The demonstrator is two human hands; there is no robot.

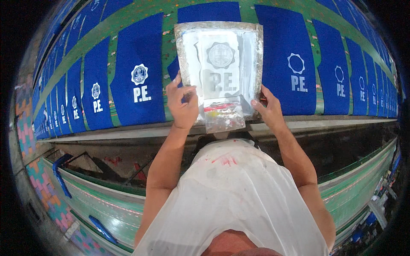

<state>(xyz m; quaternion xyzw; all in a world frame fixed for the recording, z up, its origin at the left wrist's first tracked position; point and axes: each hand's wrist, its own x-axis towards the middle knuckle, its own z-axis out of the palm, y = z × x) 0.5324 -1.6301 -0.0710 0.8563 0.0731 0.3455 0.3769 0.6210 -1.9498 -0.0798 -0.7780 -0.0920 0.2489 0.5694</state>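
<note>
I hold a screen-printing frame (257, 51) up in front of me, over the row of blue fabric pieces. Its pale mesh bears an emblem with a scalloped border and letters under it; red, yellow and white smears mark its lower end. My left hand (183, 104) is closed at the frame's lower left side, the thumb bent inward. My right hand (270, 109) grips the lower right side, thumb in front and the other fingers mostly hidden. Beneath the frame, a blue fabric piece (209, 12) is largely covered.
On the long green table (112, 85), fabric pieces on the left (139, 47) carry a filled white emblem; pieces on the right (287, 42) show only its outline, above letters. Another green table (115, 213) runs behind me, with blue strips (62, 175) at its left.
</note>
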